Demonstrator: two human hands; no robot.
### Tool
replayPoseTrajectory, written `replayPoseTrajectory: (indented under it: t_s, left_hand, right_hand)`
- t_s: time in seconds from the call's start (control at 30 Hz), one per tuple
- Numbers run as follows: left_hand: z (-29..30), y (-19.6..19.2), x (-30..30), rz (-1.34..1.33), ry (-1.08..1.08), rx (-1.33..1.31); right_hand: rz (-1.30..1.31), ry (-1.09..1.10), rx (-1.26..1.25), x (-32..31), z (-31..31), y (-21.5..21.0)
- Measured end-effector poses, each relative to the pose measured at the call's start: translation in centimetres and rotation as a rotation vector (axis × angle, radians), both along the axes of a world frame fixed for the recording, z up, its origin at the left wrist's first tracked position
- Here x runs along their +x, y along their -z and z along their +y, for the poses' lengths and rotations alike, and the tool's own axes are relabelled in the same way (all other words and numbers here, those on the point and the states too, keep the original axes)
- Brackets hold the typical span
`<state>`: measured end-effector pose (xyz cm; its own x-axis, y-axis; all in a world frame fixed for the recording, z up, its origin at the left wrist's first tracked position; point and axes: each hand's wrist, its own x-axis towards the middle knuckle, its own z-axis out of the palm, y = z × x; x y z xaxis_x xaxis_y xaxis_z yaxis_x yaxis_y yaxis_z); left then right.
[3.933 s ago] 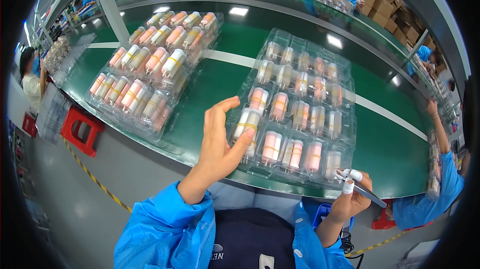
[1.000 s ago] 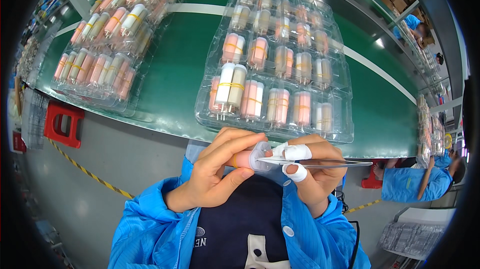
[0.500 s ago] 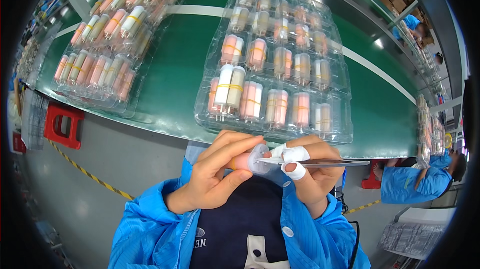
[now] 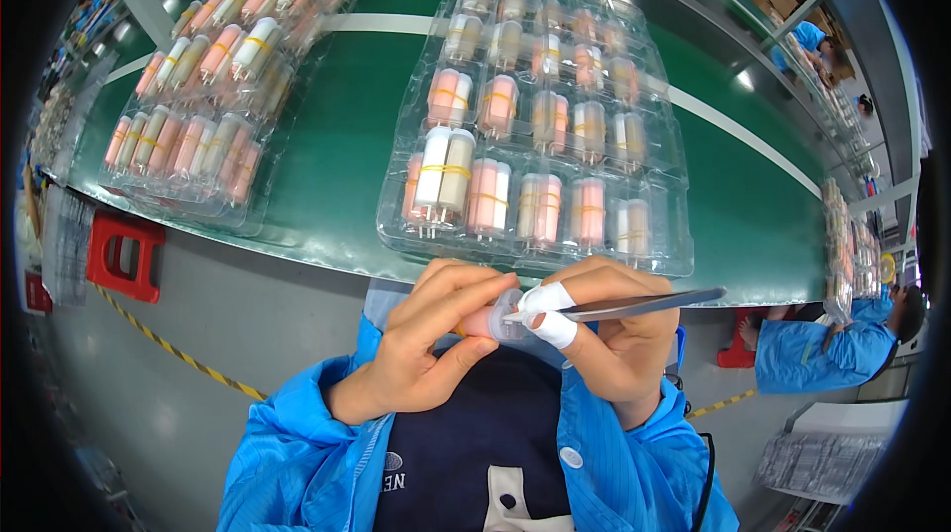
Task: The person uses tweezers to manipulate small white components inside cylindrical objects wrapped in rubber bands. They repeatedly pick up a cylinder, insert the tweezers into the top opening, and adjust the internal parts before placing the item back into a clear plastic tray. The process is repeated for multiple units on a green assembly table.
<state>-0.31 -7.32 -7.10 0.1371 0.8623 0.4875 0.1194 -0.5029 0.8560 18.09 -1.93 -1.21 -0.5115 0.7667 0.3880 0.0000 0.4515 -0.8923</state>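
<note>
- Left hand [image 4: 421,354] pinches a small pink cylindrical tube [image 4: 482,321].
- Right hand [image 4: 619,344] grips slim metal tweezers [image 4: 634,305], tips at the tube.
- Clear plastic tray [image 4: 684,260] sits just beyond on the green tabletop [image 4: 337,126].

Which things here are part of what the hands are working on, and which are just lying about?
In hand:
left hand
right hand
small pink capped part, pinched by both
metal tweezers
near clear tray of banded tubes

Lying about:
far tray stack
red stool
green belt
</note>
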Motion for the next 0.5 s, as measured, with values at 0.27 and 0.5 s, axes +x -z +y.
replayPoseTrajectory:
  t_s: [0.27, 0.5]
  left_hand:
    - [-0.6, -0.5, 0.2, -0.286, 0.134, -0.191]
    - [-0.4, 0.5, -0.1, -0.233, 0.164, -0.170]
  right_hand:
    - [0.353, 0.082, -0.102, -0.5, -0.8, 1.5]
    - [0.215, 0.092, 0.037, -0.4, -0.7, 1.6]
